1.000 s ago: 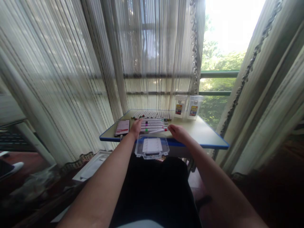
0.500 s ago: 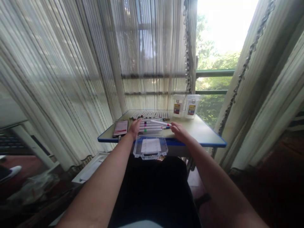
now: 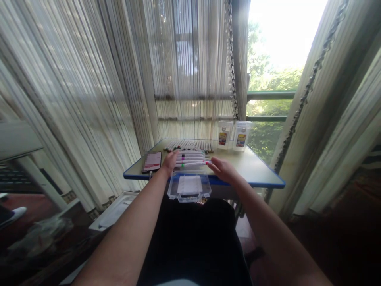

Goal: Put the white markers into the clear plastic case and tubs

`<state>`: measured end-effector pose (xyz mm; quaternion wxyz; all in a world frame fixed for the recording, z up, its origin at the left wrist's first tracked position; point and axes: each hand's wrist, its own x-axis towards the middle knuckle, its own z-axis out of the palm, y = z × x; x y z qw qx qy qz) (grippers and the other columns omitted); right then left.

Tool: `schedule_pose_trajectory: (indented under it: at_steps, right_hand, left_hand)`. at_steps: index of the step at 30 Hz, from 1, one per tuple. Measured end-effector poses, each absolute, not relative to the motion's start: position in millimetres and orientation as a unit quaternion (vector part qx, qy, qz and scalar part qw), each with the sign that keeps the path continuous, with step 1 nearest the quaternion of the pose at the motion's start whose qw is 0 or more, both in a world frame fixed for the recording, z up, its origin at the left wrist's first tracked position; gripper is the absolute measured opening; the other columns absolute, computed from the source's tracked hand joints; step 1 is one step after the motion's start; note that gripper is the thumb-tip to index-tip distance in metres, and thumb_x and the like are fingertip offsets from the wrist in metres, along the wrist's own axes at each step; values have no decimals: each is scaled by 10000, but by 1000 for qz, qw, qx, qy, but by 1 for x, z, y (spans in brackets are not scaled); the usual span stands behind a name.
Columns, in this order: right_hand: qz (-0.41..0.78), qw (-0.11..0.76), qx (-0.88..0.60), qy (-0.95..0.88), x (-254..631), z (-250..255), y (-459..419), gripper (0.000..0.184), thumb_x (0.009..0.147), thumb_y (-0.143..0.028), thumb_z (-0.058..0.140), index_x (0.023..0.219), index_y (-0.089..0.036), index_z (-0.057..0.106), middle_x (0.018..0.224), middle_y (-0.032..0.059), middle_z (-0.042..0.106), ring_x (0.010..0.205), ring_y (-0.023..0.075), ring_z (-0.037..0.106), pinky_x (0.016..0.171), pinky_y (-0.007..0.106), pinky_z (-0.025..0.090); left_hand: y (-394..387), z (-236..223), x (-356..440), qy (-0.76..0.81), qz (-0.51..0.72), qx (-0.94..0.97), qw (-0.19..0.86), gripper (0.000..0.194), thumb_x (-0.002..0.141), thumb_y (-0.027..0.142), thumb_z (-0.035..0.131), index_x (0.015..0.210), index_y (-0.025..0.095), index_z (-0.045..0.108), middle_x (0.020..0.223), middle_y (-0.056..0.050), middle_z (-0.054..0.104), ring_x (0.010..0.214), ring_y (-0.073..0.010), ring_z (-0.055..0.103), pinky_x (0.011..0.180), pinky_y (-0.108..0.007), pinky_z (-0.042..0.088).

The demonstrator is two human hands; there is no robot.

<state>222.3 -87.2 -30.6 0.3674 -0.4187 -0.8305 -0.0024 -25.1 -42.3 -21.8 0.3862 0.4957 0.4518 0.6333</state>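
A row of white marker pens (image 3: pixel 190 157) lies in an open clear case on the small blue-edged table (image 3: pixel 256 167). My left hand (image 3: pixel 170 162) rests at the left end of these pens, fingers closed against them. My right hand (image 3: pixel 222 169) pinches one white marker with a red tip (image 3: pixel 195 163) at its right end, low over the front of the row. The clear lid of the case (image 3: pixel 189 185) hangs over the table's near edge, between my forearms.
More markers (image 3: pixel 189 145) lie in a line at the back of the table. Two clear upright packs (image 3: pixel 233 135) stand at the back right. A phone (image 3: pixel 152 161) lies at the left. Curtains hang close behind and at both sides.
My right hand lifted a marker above the row half a second ago and has now brought it back down to the front of the row. The left hand stayed put.
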Motion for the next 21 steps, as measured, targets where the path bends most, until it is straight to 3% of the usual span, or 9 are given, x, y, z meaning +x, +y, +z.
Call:
schedule_pose_trajectory:
  at_steps: [4,9,13,16,21]
  right_hand:
    - [62,467,-411,-780,225,-33,-79,359,896,-471,367,689,-205,492,603,0,511,572,128,462,543,238,328]
    - [266,576,-373,-677,228,-34,-66,325,805,-519,507,730,-203,496,565,-39,515,447,93,446,449,227,364]
    - [350,663,-291,-594,229,-32,-59,340,714,-507,626,776,-206,481,719,-13,604,586,111,580,566,253,484]
    - [361,727,-269,-519,232,-30,-56,330,764,-515,564,818,-229,409,740,-19,616,640,125,620,630,282,513]
    - [242,776,-311,-493,236,-33,-56,291,849,-518,434,981,-261,394,630,-82,462,435,90,465,469,228,418]
  left_hand:
    - [-47,-19,-24,449,624,496,405,435,592,548,687,771,154,638,637,-15,637,706,-204,630,656,-308,482]
    - [-51,-16,-22,432,618,498,428,453,575,549,695,788,155,626,621,-4,633,693,-197,630,650,-300,486]
    - [-51,-17,-21,438,619,493,426,447,569,545,700,770,154,620,626,-10,637,691,-196,632,636,-297,489]
    - [-51,-17,-21,442,623,487,424,437,574,530,702,782,154,618,648,-12,644,699,-195,632,634,-295,491]
    - [-53,-16,-20,440,619,477,441,412,586,503,698,806,166,611,655,-2,647,683,-184,630,626,-289,492]
